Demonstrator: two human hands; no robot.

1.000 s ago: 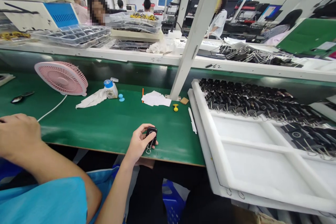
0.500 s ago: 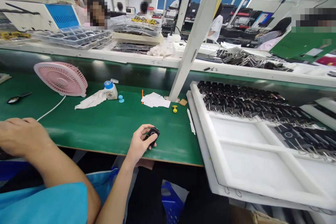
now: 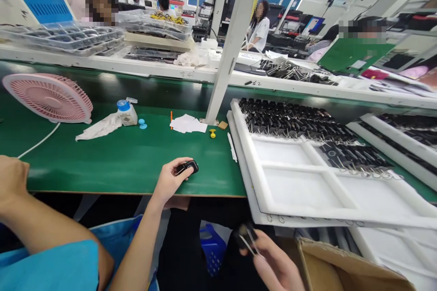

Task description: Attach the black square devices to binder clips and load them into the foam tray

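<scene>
Above the front part of the green worktop, my left hand (image 3: 169, 180) holds a small black device (image 3: 189, 168), with the thumb on top and fingers wrapped round its side. At the bottom right, in front of the table edge, my right hand (image 3: 278, 263) pinches a dark object (image 3: 244, 233) with two silvery wire arms, like a binder clip. It is blurred, and its exact shape cannot be made out. To the right of my left hand lies a white tray (image 3: 254, 177), its back compartments filled with rows of black clipped parts (image 3: 290, 120).
Another person's bare arm (image 3: 44, 213) and blue sleeve are at the left. On the worktop are a pink fan (image 3: 49, 97), a bottle (image 3: 127, 113), a cloth (image 3: 100, 127), papers (image 3: 187, 123) and a yellow knob (image 3: 212, 133). A cardboard box (image 3: 327, 263) sits low right.
My right hand has come into view at the bottom with the dark clipped object. The black device in my left hand is turned flatter. The camera view has shifted right.
</scene>
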